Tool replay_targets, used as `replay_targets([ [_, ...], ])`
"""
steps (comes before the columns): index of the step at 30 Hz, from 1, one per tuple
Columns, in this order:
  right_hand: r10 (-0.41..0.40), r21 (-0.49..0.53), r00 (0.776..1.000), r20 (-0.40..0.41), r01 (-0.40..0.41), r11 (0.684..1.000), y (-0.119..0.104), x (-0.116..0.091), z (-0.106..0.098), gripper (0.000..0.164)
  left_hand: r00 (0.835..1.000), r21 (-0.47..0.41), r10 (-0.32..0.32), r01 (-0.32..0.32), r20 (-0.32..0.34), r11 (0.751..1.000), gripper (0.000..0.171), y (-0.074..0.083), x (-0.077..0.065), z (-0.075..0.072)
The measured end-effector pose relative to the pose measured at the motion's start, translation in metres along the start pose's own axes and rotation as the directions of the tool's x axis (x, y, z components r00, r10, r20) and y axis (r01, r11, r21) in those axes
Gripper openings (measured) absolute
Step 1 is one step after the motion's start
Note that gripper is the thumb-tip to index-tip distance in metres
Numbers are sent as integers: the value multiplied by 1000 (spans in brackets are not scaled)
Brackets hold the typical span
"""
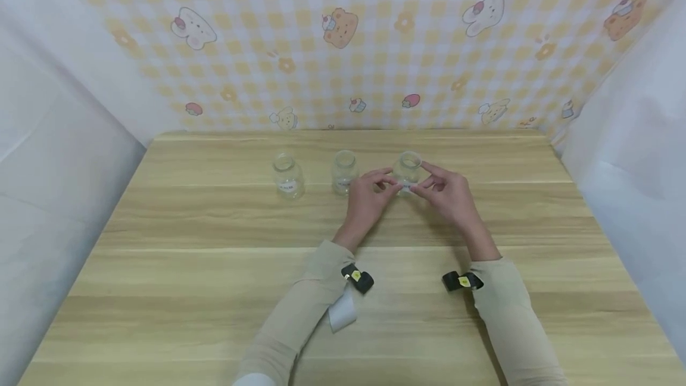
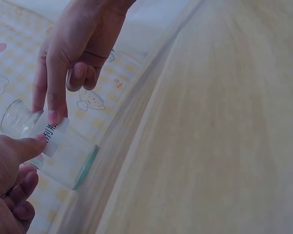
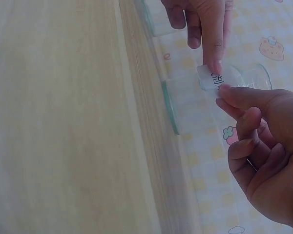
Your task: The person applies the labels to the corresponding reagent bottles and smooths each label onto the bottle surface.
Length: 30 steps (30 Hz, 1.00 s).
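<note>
A clear glass jar (image 1: 408,162) stands upright at the right end of a row. A white label (image 2: 56,137) with dark writing lies against its front. My left hand (image 1: 371,196) pinches the label's left edge, thumb tip on its face. From the other side my right hand (image 1: 447,195) holds the label's right edge with its thumb, while its index finger reaches along the jar's side. In the right wrist view the label (image 3: 211,80) shows between both thumb tips. The other fingers of both hands are curled. Some fingertips are hidden behind the jar.
Two more labelled jars stand to the left, a middle jar (image 1: 345,170) close to my left hand and a far-left jar (image 1: 288,177). A pale curled strip (image 1: 342,312) lies beside my left forearm. Patterned cloth (image 1: 375,46) hangs behind the wooden table (image 1: 214,290).
</note>
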State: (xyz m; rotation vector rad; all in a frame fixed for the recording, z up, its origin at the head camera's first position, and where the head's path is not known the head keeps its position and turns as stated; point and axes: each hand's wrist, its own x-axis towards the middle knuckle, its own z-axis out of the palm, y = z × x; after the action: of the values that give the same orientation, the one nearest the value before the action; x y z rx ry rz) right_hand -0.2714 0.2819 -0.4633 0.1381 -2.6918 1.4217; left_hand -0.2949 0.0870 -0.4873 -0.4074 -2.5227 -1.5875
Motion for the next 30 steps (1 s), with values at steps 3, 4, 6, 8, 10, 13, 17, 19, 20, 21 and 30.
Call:
replay_targets([
  [3, 6, -2, 1000, 0, -6, 1000, 0, 1, -1, 58, 1000, -9, 10, -10, -6, 1000, 13, 1, 1, 2],
  [4, 6, -3, 1000, 0, -6, 1000, 0, 1, -2, 58, 1000, -10, 12, -12, -9, 1000, 12, 1, 1, 2],
  [6, 3, -2, 1000, 2, -3, 1000, -1, 1, -2, 58, 1000, -10, 13, -13, -16, 1000, 12, 1, 1, 3],
  [8, -2, -3, 1000, 2, 2, 1000, -1, 1, -2, 58, 1000, -12, 13, -13, -20, 1000, 12, 2, 1, 3],
  [10, -3, -8, 1000, 2, 3, 1000, -2, 0, -3, 58, 1000, -15, 12, -12, -23, 1000, 12, 2, 1, 3],
  [13, 0, -11, 1000, 2, 0, 1000, -3, 0, -3, 59, 1000, -31, 6, -7, -28, 999, 14, 2, 1, 3],
  [17, -1, -1, 1000, 1, 1, 1000, -3, 0, -3, 58, 999, -70, -2, -1, -43, 998, 20, 2, 0, 2],
  [19, -2, 6, 1000, 0, 2, 1000, -3, -1, -3, 58, 999, -84, -3, 0, -47, 997, 22, 2, -1, 2],
  [20, -3, 7, 1000, 0, 3, 1000, -3, -1, -3, 58, 999, -85, 1, -5, -47, 996, 23, 2, -1, 2],
  [21, -4, 8, 1000, 0, 4, 1000, -3, -1, -3, 58, 999, -84, 3, -7, -47, 996, 23, 2, -1, 2],
  [30, -13, 32, 1000, 14, 13, 999, -3, -1, -1, 59, 997, -7, 63, -63, -53, 998, 34, 5, -4, 4],
])
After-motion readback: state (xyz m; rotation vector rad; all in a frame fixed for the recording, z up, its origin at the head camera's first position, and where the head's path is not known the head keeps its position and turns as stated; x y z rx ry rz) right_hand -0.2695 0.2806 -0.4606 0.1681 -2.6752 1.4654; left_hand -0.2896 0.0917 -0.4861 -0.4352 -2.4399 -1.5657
